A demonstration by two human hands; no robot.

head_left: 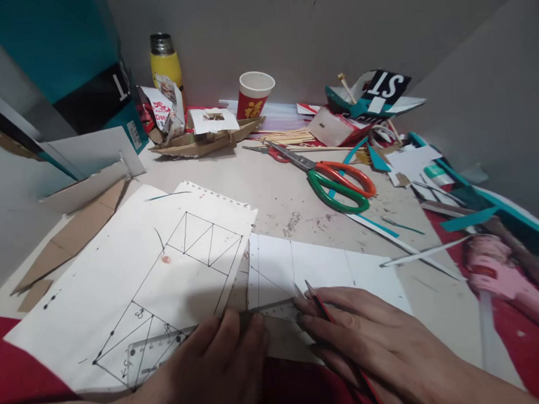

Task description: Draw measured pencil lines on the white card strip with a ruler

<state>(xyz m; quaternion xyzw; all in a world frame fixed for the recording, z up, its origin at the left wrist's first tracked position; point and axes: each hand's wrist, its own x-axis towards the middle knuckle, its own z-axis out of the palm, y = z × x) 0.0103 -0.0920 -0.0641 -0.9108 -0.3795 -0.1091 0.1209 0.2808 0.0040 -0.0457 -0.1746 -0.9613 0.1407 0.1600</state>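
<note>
Head view: at the far left, brown cardboard (pixel 72 237) lies on the table (pixel 232 174), partly under a large paper sheet (pixel 94 281) inked with rectangles and slanting lines. I take it that the sheet lies close in front of me so its lines can be read easily. Across its near corner runs a clear ruler (pixel 146 356), slanting up to the right onto a white card (pixel 321 262).

Over the ruler's middle comes my left hand (pixel 214 359), its fingers bent and close together, touching it, probably to steady it. The thumb is hidden, so I cannot tell whether this grip pinches the ruler or only presses down.

Right of that, the white card lies beside the sheet, ruled with a few thin lines, its near edge partly under my hands. Scissors (pixel 342 187) rest beyond the card, handles toward me, likely pushed back to leave drawing room. My right hand (pixel 369 334) lies over the card with its grip closed around a red pencil (pixel 321 304), point directed away from me. Its fingertips reach the ruler's right end, seemingly sharing the steadying. I cannot tell whether the pencil point touches the card. At the far right lies a pink tool (pixel 491 270).
</note>
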